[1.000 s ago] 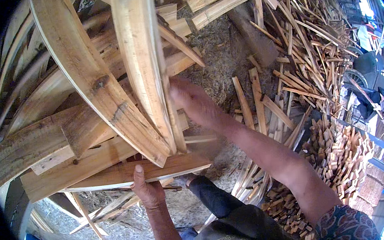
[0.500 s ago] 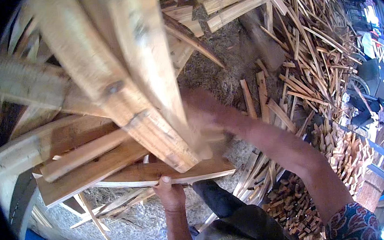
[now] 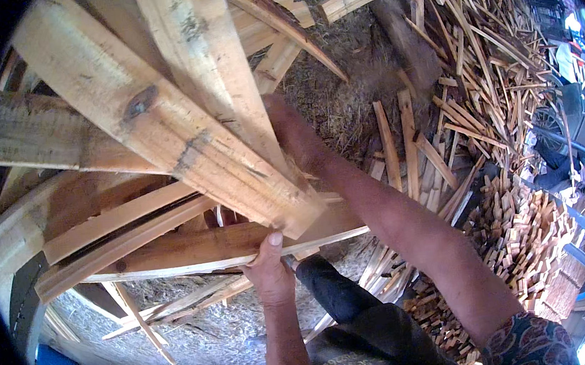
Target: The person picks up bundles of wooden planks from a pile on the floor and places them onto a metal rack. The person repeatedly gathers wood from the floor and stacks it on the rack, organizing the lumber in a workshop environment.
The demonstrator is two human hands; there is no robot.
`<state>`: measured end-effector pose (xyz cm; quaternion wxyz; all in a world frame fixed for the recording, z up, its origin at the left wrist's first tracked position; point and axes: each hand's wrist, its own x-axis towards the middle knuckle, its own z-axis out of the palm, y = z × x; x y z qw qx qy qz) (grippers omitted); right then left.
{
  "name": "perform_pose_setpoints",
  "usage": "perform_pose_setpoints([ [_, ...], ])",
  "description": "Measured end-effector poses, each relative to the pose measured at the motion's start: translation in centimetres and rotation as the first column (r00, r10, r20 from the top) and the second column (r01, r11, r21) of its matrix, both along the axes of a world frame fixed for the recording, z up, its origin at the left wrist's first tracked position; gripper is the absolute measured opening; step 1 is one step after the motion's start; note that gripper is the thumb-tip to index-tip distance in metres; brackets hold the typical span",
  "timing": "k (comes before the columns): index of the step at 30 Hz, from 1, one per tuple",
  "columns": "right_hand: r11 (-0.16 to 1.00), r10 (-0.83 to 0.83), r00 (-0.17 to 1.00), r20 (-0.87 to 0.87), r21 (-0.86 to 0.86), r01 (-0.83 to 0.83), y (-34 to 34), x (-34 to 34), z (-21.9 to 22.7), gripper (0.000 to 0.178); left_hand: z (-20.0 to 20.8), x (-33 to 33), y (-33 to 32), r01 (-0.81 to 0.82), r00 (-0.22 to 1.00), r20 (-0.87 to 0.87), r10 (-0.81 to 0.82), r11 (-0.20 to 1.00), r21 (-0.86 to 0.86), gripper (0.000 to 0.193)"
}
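Observation:
My left hand (image 3: 273, 273) is closed on the near edge of a long wooden plank (image 3: 172, 253), its thumb on top. Across that plank lies the end of a wide board (image 3: 185, 147) with a dark knot, slanting away to the far left. Beside it leans another pale board (image 3: 211, 55). My right hand (image 3: 290, 129) is at this second board's right edge, closed round it, with its fingers hidden behind the wood. More planks (image 3: 118, 218) lie stacked to the left of my hands.
Loose slats and offcuts (image 3: 470, 71) heap up on the right. Below them is a large pile of short wood blocks (image 3: 505, 238). Thin sticks (image 3: 136, 320) lie on the floor at the near left. A dark frame post (image 3: 24, 292) stands at the left edge.
The two slanting boards have shifted up and their near ends have moved right; their motion blur is gone. My right hand has moved slightly farther away. My left hand keeps its hold.

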<state>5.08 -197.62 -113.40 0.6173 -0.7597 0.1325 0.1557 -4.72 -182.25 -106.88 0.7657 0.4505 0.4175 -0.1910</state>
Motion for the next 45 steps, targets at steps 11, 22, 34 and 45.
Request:
perform_pose_setpoints([
  [11, 0.953, 0.295, 0.887, -0.355, 0.182, -0.243, 0.1, -3.4, 2.4, 0.058, 0.1, -2.1, 0.3, -0.149, 0.989, 0.019, 0.150, 0.988, -0.050, 0.076],
  [22, 0.940, 0.329, 0.729, -0.600, 0.284, -0.191, -0.2, -4.9, 1.2, 0.065, 3.2, -2.4, -1.3, -0.037, 0.995, 0.091, 0.035, 0.999, 0.020, 0.080],
  [34, 0.962, 0.235, 0.511, -0.827, 0.122, -0.245, 4.1, -10.8, 26.8, 0.074, 20.3, -10.2, -0.7, 0.058, 0.995, -0.068, -0.070, 0.986, -0.156, 0.063],
  [45, 0.800, 0.439, 0.493, -0.751, 0.077, -0.595, 13.7, -19.2, 44.9, 0.070, 32.7, -23.5, 5.0, -0.015, 0.999, 0.034, 0.030, 0.930, -0.368, 0.068],
])
